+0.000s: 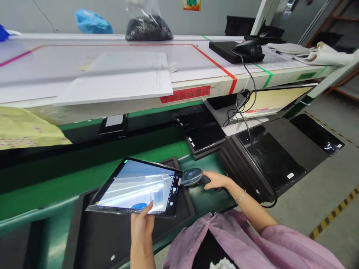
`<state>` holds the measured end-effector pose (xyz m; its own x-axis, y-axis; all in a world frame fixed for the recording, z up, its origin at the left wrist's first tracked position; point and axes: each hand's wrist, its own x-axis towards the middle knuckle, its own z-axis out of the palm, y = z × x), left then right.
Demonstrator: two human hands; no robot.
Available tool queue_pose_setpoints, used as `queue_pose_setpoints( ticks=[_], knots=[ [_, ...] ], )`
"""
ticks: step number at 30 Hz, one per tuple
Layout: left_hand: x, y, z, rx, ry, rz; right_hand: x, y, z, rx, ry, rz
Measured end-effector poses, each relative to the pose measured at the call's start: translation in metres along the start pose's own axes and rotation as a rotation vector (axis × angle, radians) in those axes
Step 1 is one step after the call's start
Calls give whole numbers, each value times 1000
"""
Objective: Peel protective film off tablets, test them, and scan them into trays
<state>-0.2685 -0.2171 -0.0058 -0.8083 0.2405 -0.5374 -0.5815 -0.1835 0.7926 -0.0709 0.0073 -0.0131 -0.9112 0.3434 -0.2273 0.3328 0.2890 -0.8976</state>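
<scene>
My left hand (142, 224) grips the lower edge of a black-framed tablet computer (134, 186), which is tilted and has its lit screen facing up. My right hand (215, 181) is closed around a grey and black handheld barcode scanner (192, 176). The scanner's head sits right beside the tablet's right edge, pointing toward it. Its lower body is hidden by my fingers. A black foam tray (179, 201) lies beneath the tablet.
Stacks of dark tablets (269, 160) lie on the right, with a cable trailing over them. Above stands a white bench (196, 84) with red and green tape, a sheet of ruled paper (117, 76), a black pad (235, 52) and a bag of black granules (148, 30).
</scene>
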Motion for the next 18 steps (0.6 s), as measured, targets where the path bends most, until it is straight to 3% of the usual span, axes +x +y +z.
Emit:
queue_pose_setpoints(
  ticks=[8,11,14,18],
  knots=[
    [-21,-5,-1,-103,-67,-114,15,46,12,-82,377,266],
    [-37,-11,3,-112,-122,-169,14,50,18,-42,505,278],
    [-55,-20,12,-106,-267,-181,-5,30,28,60,630,192],
    [-84,-39,18,-60,-522,-218,-61,-27,47,304,672,61]
  ],
)
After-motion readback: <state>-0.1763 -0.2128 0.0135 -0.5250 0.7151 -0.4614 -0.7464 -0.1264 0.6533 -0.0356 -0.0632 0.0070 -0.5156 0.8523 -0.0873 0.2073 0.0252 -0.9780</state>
